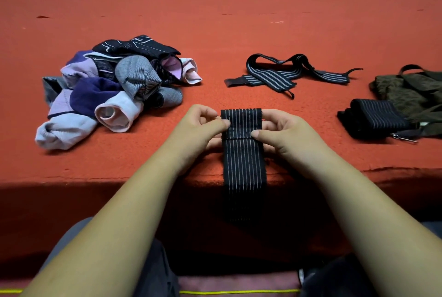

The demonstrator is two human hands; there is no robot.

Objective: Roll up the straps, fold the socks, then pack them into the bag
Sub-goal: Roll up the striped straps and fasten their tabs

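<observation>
Both thumbs pinch down: our left hand (203, 126) and right hand (282, 131) grip the black elastic strap with thin white stripes (242, 153) at its rolled far end, tail hanging over the near table edge. We're mid-roll. Next, we'd say, tight even turns. Loose straps (287, 74) wait beyond; the olive fabric bag (411, 91) sits right.

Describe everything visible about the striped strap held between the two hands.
The strap is a black, elastic-looking woven band with thin pale stripes running lengthwise. Its far end is folded over, starting a roll, on the red cloth surface. The left hand and right hand pinch that fold at either side. The rest runs toward the person, over the edge, and hangs down.
</observation>
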